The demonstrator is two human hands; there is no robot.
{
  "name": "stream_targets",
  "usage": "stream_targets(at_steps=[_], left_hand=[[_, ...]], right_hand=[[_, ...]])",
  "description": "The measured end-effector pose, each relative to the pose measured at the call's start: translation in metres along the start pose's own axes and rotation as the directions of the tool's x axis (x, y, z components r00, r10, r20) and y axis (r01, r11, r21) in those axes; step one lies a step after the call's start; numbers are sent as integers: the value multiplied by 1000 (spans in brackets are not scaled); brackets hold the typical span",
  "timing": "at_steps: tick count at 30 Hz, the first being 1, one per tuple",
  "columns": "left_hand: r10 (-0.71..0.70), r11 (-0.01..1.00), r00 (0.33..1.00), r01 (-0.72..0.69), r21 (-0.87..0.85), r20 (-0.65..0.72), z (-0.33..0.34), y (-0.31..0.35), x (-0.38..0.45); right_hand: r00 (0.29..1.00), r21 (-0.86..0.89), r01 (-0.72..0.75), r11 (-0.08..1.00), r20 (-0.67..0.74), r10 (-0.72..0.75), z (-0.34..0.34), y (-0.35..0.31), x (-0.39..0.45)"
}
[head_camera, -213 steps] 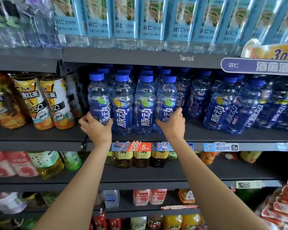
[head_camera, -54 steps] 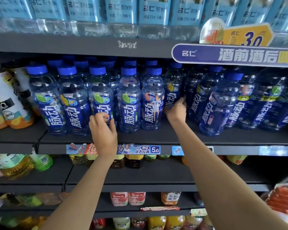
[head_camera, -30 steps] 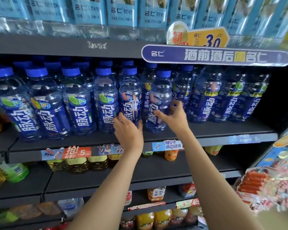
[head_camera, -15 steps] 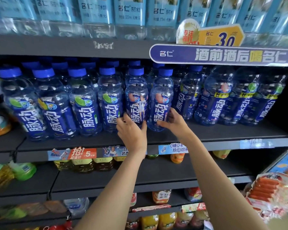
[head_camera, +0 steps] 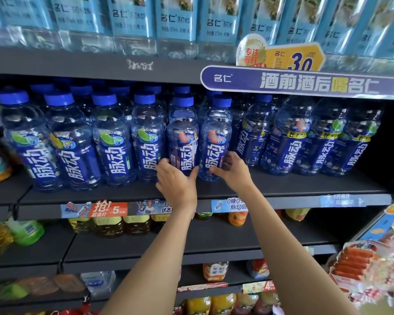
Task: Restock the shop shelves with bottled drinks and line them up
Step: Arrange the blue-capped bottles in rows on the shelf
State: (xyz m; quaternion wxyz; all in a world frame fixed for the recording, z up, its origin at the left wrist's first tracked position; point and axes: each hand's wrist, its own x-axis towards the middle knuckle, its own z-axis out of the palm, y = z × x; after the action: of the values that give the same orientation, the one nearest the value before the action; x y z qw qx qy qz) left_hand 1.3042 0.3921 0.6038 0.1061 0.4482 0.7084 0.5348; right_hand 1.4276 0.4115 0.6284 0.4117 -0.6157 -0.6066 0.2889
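Note:
A row of blue-capped drink bottles with dark blue labels stands along the front of the dark middle shelf (head_camera: 293, 185), with more rows behind. My left hand (head_camera: 176, 180) grips the base of one front bottle (head_camera: 183, 135), thumb on its right side. My right hand (head_camera: 233, 168) grips the lower part of the neighbouring bottle (head_camera: 215, 142), fingers curled round its right side. Both bottles stand upright, touching each other. Further bottles to the right (head_camera: 289, 142) sit deeper on the shelf.
The shelf above holds light-blue-labelled water bottles (head_camera: 175, 23) with a purple sign strip (head_camera: 305, 83) hanging at its edge. Price tags (head_camera: 107, 209) line the shelf front. Lower shelves carry tea and juice bottles (head_camera: 109, 226); packaged sausages (head_camera: 362, 262) hang at the lower right.
Both hands have shifted right along the shelf from bottle to bottle. In the last half second they closed round the two adjoining front bottles, which now stand closer together.

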Motion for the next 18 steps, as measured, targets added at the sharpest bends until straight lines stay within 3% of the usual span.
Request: stream_targets(at_steps=[9, 12, 15, 16, 18], left_hand=[[42, 996, 992, -51, 70, 117, -10, 1, 7], [133, 990, 976, -140, 26, 170, -26, -6, 7], [326, 945, 945, -326, -30, -5, -57, -31, 6], [320, 946, 942, -324, -29, -97, -67, -39, 9], [208, 973, 954, -224, -53, -218, -87, -51, 20]], right_hand=[[998, -53, -44, 998, -55, 41, 11, -11, -2], [973, -57, -20, 998, -230, 6, 21, -20, -13], [831, -154, 228, 961, -483, -274, 37, -39, -39], [794, -193, 324, 926, -476, -377, 46, -47, -45], [814, -193, 435, 879, -334, -476, 68, -64, -53]])
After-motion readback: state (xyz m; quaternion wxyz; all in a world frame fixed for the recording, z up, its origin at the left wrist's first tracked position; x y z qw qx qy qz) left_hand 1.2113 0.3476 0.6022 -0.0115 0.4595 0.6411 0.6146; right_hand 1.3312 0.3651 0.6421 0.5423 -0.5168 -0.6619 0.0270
